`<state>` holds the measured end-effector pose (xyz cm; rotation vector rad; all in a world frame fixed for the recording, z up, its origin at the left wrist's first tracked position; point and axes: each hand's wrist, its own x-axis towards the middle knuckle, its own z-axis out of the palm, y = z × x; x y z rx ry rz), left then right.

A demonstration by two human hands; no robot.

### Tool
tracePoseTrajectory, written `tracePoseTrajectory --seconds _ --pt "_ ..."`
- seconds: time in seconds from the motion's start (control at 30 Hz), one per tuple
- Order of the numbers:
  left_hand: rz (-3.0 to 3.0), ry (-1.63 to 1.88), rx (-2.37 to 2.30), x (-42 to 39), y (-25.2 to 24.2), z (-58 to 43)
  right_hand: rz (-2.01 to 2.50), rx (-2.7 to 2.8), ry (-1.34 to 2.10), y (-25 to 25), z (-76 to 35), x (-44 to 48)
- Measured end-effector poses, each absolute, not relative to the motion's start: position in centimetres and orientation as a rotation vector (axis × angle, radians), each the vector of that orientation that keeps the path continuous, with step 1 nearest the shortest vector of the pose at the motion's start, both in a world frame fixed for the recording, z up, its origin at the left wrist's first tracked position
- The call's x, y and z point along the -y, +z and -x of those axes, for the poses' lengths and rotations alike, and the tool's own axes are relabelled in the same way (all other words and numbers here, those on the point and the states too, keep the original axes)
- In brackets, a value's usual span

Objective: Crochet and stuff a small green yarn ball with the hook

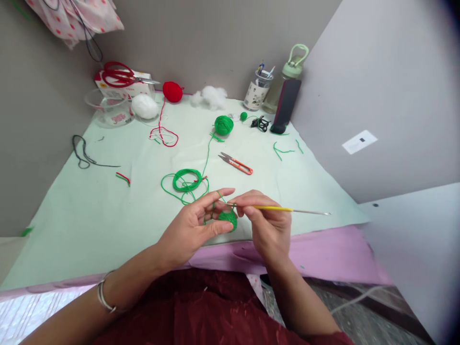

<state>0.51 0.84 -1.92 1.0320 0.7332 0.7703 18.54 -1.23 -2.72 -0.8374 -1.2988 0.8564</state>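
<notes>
My left hand (196,225) pinches a small round green crochet piece (228,220) between thumb and fingers, with green yarn looped over its raised index finger. In my right hand (268,220) is a crochet hook (275,208) with a yellow grip, held like a pencil. The hook's tip meets the yarn at the top of the piece; the exact stitch is too small to make out. Behind my left hand lies a loose coil of green yarn (187,180), from which a strand runs back to a green yarn ball (223,125).
Orange thread snips (236,164) lie beyond my hands. Along the back stand a clear plastic tub (111,112), red scissors (118,75) on a box, white yarn (144,106), red yarn (173,91), stuffing (212,97), a pen cup (257,91) and a bottle (293,69). Walls enclose the table.
</notes>
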Motion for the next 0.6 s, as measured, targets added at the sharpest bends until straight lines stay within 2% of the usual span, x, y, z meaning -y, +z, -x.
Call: tracePoseTrajectory --seconds 0.27,0.47,0.6 --pt "-0.993 1.035 -0.735 -0.4 -1.0 -0.7 0.767 1.011 1.133 -2.2 -17.9 0.9" --pt "-1.258 1.044 -0.804 0.0 -1.8 -0.8 0.846 0.768 1.185 -2.0 -16.1 1.1" --pt "-1.101 1.013 -0.8 0.5 -2.7 -1.2 0.882 0.722 1.223 -2.2 -15.2 0.7"
